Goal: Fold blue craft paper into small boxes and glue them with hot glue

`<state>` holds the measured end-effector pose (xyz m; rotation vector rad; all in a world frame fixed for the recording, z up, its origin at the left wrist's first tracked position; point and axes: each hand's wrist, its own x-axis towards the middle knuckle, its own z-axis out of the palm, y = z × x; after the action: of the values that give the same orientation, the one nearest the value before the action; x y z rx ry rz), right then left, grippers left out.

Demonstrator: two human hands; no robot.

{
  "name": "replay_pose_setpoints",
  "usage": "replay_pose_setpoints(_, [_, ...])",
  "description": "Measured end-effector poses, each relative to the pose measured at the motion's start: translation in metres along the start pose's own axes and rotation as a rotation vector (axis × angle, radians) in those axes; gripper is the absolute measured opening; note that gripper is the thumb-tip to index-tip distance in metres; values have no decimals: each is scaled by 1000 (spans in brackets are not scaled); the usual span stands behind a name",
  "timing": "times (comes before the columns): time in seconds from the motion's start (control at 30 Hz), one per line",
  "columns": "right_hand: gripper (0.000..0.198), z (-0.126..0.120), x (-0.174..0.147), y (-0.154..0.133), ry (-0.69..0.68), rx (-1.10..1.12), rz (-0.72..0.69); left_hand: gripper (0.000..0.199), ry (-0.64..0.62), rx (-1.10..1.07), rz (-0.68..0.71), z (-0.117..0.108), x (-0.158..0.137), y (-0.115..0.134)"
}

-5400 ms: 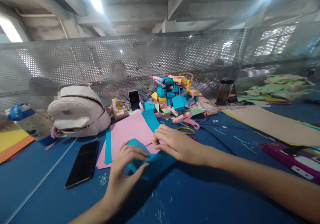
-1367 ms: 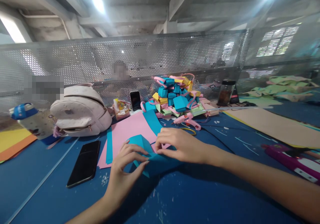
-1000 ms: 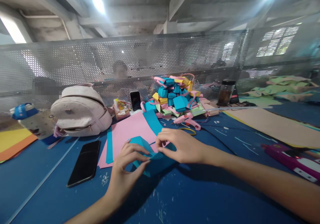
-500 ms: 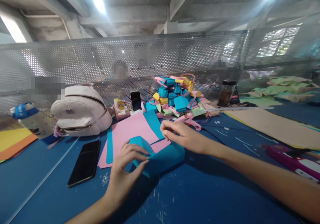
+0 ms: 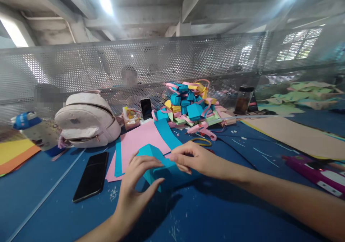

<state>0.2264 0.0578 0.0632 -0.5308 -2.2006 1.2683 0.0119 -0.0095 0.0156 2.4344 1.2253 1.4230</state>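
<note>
A folded blue paper box (image 5: 172, 175) sits on the table in front of me, partly covered by both hands. My left hand (image 5: 137, 179) is at its left end, thumb and fingers spread apart; whether the fingertips touch the paper is hard to tell. Over the box's right part, my right hand (image 5: 191, 157) is closed, thumb against curled fingers. What lies in that pinch, if anything, is hidden. Pink paper sheets (image 5: 140, 137) lie behind the box, with a blue strip (image 5: 165, 134) on top.
Behind stand a pile of small paper baskets (image 5: 188, 103), a pink glue gun (image 5: 202, 129) and yellow-handled scissors (image 5: 202, 141). Leftward are a black phone (image 5: 91, 177), a pale backpack (image 5: 86, 119) and a bottle (image 5: 40, 132). A purple device (image 5: 315, 173) lies right, below beige sheets (image 5: 293, 134).
My right hand has shifted slightly left and down over the box, uncovering the glue gun and scissors handle. My left thumb and fingers have parted from the box's edge.
</note>
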Motion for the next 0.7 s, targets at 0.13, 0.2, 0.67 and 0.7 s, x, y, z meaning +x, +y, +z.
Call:
replay_pose_setpoints(0.13, [59,3,-1,-1,-14,227,47,25,-10,42,28,-2,-2,12])
replay_pose_setpoints(0.2, [59,5,-3,-4,-11,208,50,21,-3,31,12,-3,-2,17])
replay_pose_setpoints(0.67, [59,35,-20,-6,-109,-296,-106,18,-162,160,340,-1,-8,32])
replay_pose_setpoints(0.7, [60,35,-20,-5,-109,-309,-108,17,-163,171,346,1,-10,32])
